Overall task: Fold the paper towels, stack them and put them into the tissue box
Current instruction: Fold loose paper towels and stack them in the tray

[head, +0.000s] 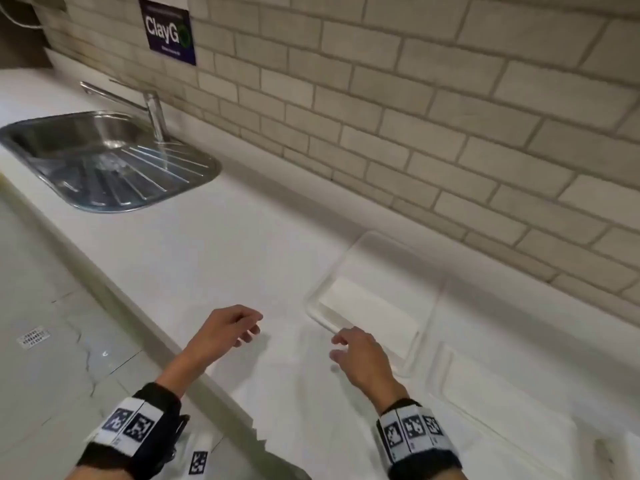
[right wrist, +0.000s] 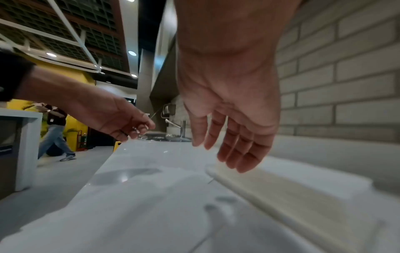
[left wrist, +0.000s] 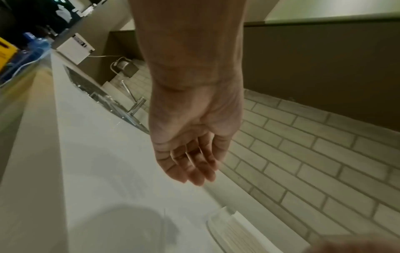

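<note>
A: Where are your hands?
B: Your left hand (head: 227, 329) and right hand (head: 360, 355) hover loose and empty above the flat paper towel (head: 304, 386) on the desk (head: 207, 251).
A: Next?
B: Probably fold it; the folded towels (head: 370, 315) lie in the clear tissue box (head: 429, 271) just beside.

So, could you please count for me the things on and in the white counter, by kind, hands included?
hands: 2 (left, right)
clear tissue box: 1
folded towel stack in the box: 1
unfolded paper towel: 1
sink: 1
tap: 1
Total: 7
</note>
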`<state>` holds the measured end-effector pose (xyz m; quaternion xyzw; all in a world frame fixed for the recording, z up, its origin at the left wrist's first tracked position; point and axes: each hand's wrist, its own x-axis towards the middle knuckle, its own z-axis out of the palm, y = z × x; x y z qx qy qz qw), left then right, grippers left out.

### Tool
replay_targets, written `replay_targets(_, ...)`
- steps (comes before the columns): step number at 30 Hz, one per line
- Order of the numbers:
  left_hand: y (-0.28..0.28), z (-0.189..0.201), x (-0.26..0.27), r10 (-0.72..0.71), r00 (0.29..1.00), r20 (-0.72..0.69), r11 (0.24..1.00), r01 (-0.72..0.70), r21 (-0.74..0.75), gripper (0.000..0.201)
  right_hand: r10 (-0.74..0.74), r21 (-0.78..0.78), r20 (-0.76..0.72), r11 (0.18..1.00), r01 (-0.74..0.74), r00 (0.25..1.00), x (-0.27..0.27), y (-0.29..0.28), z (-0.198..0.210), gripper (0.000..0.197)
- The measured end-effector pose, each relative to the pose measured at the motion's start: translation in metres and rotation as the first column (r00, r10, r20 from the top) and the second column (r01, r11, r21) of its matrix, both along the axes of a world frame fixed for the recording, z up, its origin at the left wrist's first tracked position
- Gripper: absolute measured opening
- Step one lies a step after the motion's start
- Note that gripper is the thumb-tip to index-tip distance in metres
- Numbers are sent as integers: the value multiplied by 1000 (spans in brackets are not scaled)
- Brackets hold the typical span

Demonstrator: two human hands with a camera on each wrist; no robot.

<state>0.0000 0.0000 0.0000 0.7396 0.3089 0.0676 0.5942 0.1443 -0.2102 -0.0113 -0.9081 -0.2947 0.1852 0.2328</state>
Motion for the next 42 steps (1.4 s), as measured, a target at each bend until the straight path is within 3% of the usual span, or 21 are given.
replay_targets(2,3,-6,3,61,998,24,997,-60,-44,16,37,-119,15,992,-35,999,0,16,-14,36)
replay_targets(5,-2,-17,9,23,999,22,998,-22,-66,15,145,-309,98,945,-108,985,-1,24,-34,39)
replay_targets(8,-8,-22,17,13,1000,29,995,-10,-96,14,168,-382,140,918,-103,976,2,26,-41,55)
replay_targets(13,-22,-30,35,-26,999,42,996,30,-83,12,132,-326,119,941,-87,984,10,28,-40,52)
replay_targets(19,-29,-36,46,-90,996,24,992,91,-82,19,62,-279,9,959,-57,998,9,27,-33,62)
replay_targets(26,-34,-36,45,-154,988,7,980,154,-123,38,77,-302,-12,950,-77,997,9,28,-21,35)
replay_targets(29,-39,-33,44,-256,967,8,951,253,-176,61,137,-201,-71,968,-148,988,10,36,3,12)
replay_targets(31,-40,-32,44,-289,957,1,944,286,-164,47,156,-58,-142,985,-165,978,12,43,16,19)
replay_targets(33,-35,-28,40,-195,981,7,971,194,-137,15,81,99,-115,993,-70,990,13,49,22,19)
replay_targets(35,-23,-25,34,-8,1000,24,990,11,-142,5,-105,183,-35,977,110,994,11,50,11,24)
replay_targets(38,2,-23,25,183,983,-8,977,-183,-107,6,-179,44,-18,983,180,984,-6,49,-20,23)
replay_targets(40,13,-22,22,219,974,-53,972,-223,-80,14,-136,-93,-84,987,128,987,-21,53,-39,35)
replay_targets(42,18,-23,21,231,969,-86,969,-238,-72,19,-139,-142,-58,981,129,989,-31,59,-52,52)
